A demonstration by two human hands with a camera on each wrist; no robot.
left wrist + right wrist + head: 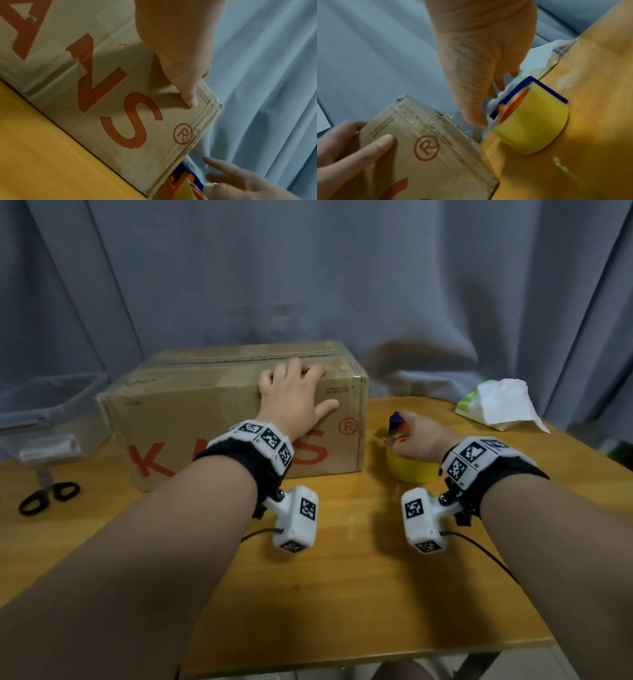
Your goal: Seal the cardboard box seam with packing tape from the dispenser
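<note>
The cardboard box (191, 412), brown with red lettering and scuffed old tape along its edges, sits closed on the table (342, 577), left of centre. My left hand (291, 398) lies spread over its top front edge, thumb flat on the front. Just right of the box stands the yellow tape dispenser (411, 467). My right hand (424, 440) is over it, fingers loose and not closed on it. Scissors (48, 496) lie far left.

Near half of table (342, 594): wide open wood, room for either hand. Far left-ctr blocked by box (205, 419); tape dispenser (414, 470) just right of it, narrow gap btwn. At left scissors (48, 498), far right tissue pack (496, 405), curtain (308, 268) behind.
</note>
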